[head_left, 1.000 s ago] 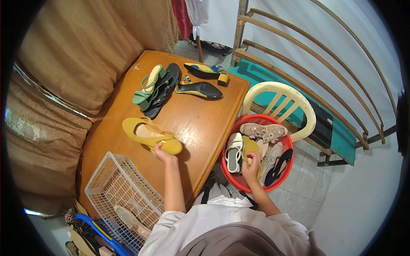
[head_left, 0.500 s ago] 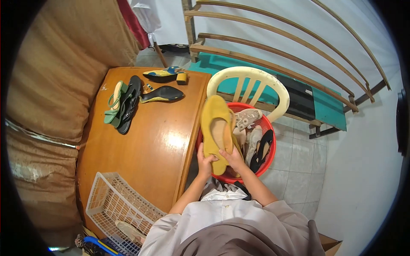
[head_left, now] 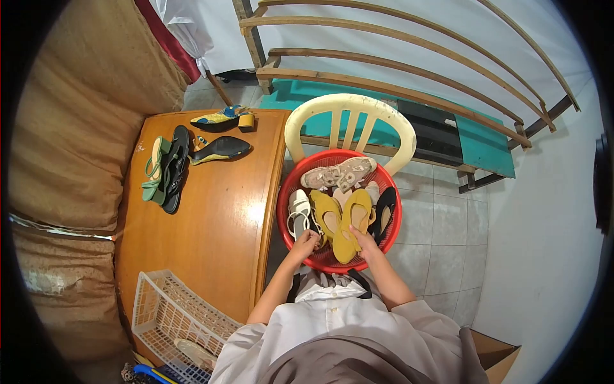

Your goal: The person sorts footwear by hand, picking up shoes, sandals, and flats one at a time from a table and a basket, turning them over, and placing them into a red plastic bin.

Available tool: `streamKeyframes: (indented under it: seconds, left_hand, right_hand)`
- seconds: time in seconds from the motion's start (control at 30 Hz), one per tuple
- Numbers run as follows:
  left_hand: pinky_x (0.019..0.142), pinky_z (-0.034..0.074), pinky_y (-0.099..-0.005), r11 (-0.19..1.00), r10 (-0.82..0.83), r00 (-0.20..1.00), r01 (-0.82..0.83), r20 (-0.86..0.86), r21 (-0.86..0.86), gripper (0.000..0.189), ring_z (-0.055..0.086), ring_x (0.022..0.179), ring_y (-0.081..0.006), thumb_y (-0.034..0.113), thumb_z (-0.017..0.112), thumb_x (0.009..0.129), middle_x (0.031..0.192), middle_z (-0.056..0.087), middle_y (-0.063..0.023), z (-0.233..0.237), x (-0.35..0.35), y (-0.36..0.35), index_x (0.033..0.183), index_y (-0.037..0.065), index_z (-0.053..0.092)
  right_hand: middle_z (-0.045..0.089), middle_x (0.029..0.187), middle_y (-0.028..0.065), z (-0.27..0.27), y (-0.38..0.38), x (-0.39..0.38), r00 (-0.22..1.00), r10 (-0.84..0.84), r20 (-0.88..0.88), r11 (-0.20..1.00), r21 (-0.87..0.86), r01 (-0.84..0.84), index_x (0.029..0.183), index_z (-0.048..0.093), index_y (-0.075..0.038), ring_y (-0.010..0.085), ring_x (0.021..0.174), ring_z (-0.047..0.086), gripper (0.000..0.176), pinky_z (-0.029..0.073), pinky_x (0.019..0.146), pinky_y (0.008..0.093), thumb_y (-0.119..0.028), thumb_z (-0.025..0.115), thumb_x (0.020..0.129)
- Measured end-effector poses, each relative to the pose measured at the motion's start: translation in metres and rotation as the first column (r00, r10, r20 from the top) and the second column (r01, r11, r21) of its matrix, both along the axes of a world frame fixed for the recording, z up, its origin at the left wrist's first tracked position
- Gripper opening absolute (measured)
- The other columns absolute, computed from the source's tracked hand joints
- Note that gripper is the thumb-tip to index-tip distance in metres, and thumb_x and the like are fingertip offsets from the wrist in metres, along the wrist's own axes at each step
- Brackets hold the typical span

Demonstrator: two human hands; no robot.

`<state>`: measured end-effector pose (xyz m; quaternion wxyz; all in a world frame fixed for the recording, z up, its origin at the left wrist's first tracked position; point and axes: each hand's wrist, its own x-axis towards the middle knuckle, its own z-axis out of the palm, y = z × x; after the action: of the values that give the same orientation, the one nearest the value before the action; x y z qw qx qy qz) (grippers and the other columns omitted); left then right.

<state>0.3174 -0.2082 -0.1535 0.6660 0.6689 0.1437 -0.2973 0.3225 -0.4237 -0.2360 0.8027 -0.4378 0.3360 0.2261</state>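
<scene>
My right hand [head_left: 364, 244] grips a mustard-yellow slip-on shoe [head_left: 346, 246] by its lower side, over the red basket [head_left: 396, 240]. A second yellow shoe [head_left: 327, 214] lies just left of it in the basket. My left hand [head_left: 307, 244] is closed, its fingers curled at the lower end of a white strappy sandal [head_left: 299, 206]; whatever is between them is hidden. Beige shoes with ornaments [head_left: 339, 174] rest across the far side of the basket, and a black shoe [head_left: 385, 211] stands along its right side.
The basket sits on a cream plastic chair [head_left: 348, 102]. To the left, a wooden table [head_left: 211, 249] bears green heeled sandals [head_left: 157, 169], black sandals [head_left: 177, 169], yellow-and-blue heels [head_left: 220, 120] and a white plastic crate [head_left: 185, 313]. A teal bench [head_left: 486, 153] stands behind.
The yellow shoe has come down from above the basket and tilted into it. My left hand has left that shoe and moved to the white sandal. The view has shifted slightly.
</scene>
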Motion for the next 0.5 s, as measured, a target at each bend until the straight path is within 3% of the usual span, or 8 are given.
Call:
streamKeyframes:
  seconds: [0.07,0.17,0.27,0.37,0.47,0.5]
  left_hand:
    - [0.061,0.041,-0.0228,1.0,0.002,0.999,-0.003,0.053,0.013,0.014,0.049,0.067,-0.0104,0.017,0.046,0.086,0.077,0.051,-0.0027,-0.007,-0.004,0.005,0.09,0.004,0.048]
    - [0.064,0.042,-0.0233,1.0,-0.013,0.994,0.012,0.108,0.014,0.014,0.05,0.069,-0.0111,0.016,0.045,0.086,0.078,0.052,-0.0039,-0.018,-0.007,0.014,0.089,0.003,0.049]
    - [0.068,0.041,-0.0239,0.999,0.014,0.996,-0.017,0.093,0.028,0.014,0.05,0.072,-0.0116,0.015,0.043,0.087,0.079,0.052,-0.0034,-0.003,-0.006,0.017,0.087,0.003,0.049]
    - [0.068,0.041,-0.0239,1.0,0.023,0.997,-0.023,0.069,0.002,0.013,0.05,0.073,-0.0114,0.015,0.043,0.087,0.079,0.052,-0.0028,-0.007,-0.005,0.024,0.087,0.003,0.049]
    - [0.068,0.04,-0.0231,0.998,0.034,0.998,-0.038,0.057,0.06,0.012,0.05,0.074,-0.0109,0.015,0.043,0.087,0.079,0.052,-0.0022,-0.006,-0.007,0.027,0.087,0.005,0.049]
    - [0.068,0.04,-0.0229,0.998,0.041,0.997,-0.044,0.06,0.037,0.012,0.05,0.074,-0.0108,0.015,0.043,0.087,0.079,0.052,-0.0021,-0.006,-0.007,0.028,0.087,0.005,0.049]
  right_hand:
    - [0.056,0.11,0.0106,-0.014,-0.002,0.0,0.997,0.036,-0.067,0.997,0.075,-0.031,0.119,0.047,-0.007,0.0219,0.099,0.055,0.039,0.046,0.08,0.0416,-0.019,0.059,0.084]
    - [0.057,0.11,0.01,-0.011,0.001,0.008,0.996,0.056,-0.069,0.951,-0.3,-0.074,0.118,0.048,-0.006,0.0235,0.099,0.055,0.041,0.045,0.082,0.0364,-0.018,0.062,0.081]
    - [0.057,0.109,0.0144,-0.044,-0.013,0.019,0.968,0.249,0.026,0.773,-0.607,-0.183,0.118,0.047,-0.006,0.0272,0.102,0.054,0.042,0.041,0.086,0.0372,-0.018,0.06,0.081]
    - [0.057,0.106,0.0189,-0.037,-0.016,0.023,0.921,0.39,0.001,0.552,-0.801,-0.233,0.117,0.047,-0.004,0.0306,0.101,0.054,0.042,0.039,0.088,0.0373,-0.017,0.06,0.079]
    - [0.051,0.115,0.0197,-0.065,-0.019,0.023,0.919,0.394,-0.011,0.593,-0.761,-0.264,0.12,0.044,-0.004,0.0343,0.108,0.048,0.045,0.037,0.09,0.039,-0.019,0.058,0.08]
    - [0.048,0.119,0.0191,-0.055,-0.016,0.023,0.91,0.402,-0.1,0.458,-0.839,-0.294,0.122,0.042,-0.004,0.0347,0.111,0.044,0.047,0.036,0.091,0.0393,-0.02,0.058,0.08]
